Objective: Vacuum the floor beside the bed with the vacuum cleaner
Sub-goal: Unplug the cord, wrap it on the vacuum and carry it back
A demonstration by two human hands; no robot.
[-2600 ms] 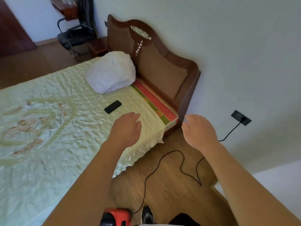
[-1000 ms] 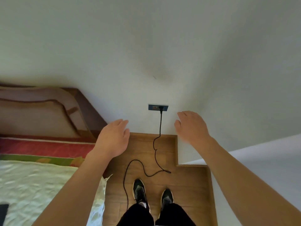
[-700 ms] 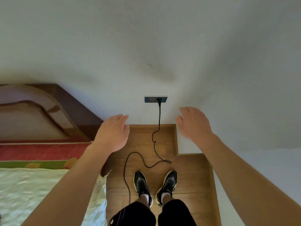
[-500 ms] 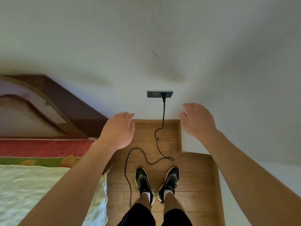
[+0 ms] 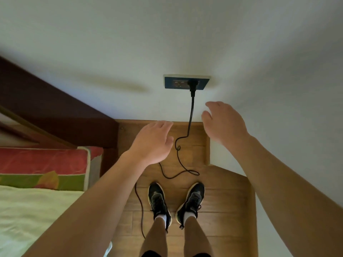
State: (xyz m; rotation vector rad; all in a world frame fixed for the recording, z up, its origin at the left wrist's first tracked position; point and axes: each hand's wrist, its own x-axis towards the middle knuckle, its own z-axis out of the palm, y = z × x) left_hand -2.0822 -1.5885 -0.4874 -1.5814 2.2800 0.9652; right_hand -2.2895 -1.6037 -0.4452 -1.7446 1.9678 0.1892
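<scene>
A black power cord (image 5: 191,115) hangs from a plug (image 5: 192,84) in a dark wall socket (image 5: 176,82) and snakes over the wooden floor (image 5: 219,204) past my feet. The vacuum cleaner itself is out of view. My left hand (image 5: 154,141) is held out over the floor just left of the cord, fingers relaxed and holding nothing. My right hand (image 5: 224,123) hovers right of the cord below the socket, palm down and also holding nothing.
The bed (image 5: 33,210) with a pale green cover and a red mattress edge fills the left. Its dark wooden headboard (image 5: 55,115) stands against the white wall (image 5: 167,34). A white wall corner (image 5: 222,156) juts out on the right, narrowing the floor strip. My black shoes (image 5: 159,199) stand beside the bed.
My view has swung from the bed to the wall and moved closer to the socket. Both hands have stayed out in front and have come nearer to the cord.
</scene>
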